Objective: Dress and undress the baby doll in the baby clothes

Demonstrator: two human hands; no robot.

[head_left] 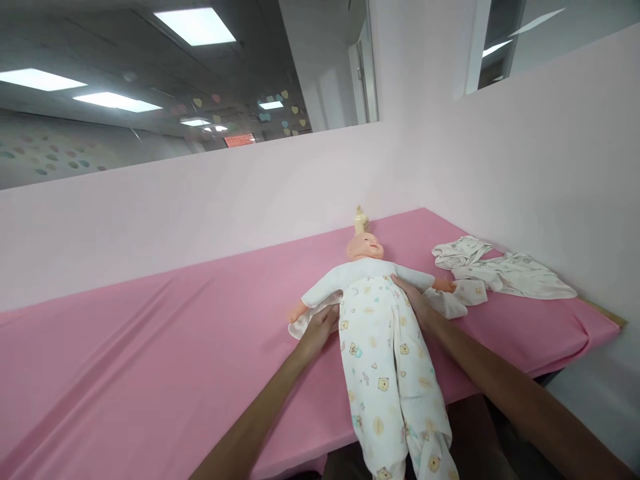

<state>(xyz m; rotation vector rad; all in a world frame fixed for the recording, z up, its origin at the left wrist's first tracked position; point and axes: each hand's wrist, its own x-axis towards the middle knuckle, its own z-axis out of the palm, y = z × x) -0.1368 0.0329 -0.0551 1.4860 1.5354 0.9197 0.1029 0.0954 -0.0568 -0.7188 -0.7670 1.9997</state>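
A baby doll [367, 247] lies on its back with its head toward the wall, wearing a white long-sleeved top [356, 268] and white pants [373, 347] with a bear print. The pants legs hang over the near table edge. My left hand [319, 328] is closed at the left side of the pants' waist, fingertips partly hidden against the cloth. On the other side, my right hand [413, 299] grips the waist of the pants, its fingers lying along the waistband. White printed cloth [450, 303] shows beneath the doll's arms on both sides.
A pink sheet [200, 347] covers the table. Crumpled white printed clothes [515, 272] lie at the right, by the wall. A cream pump bottle [361, 220] stands behind the doll's head. White walls [280, 187] with windows or mirrors border the back and right.
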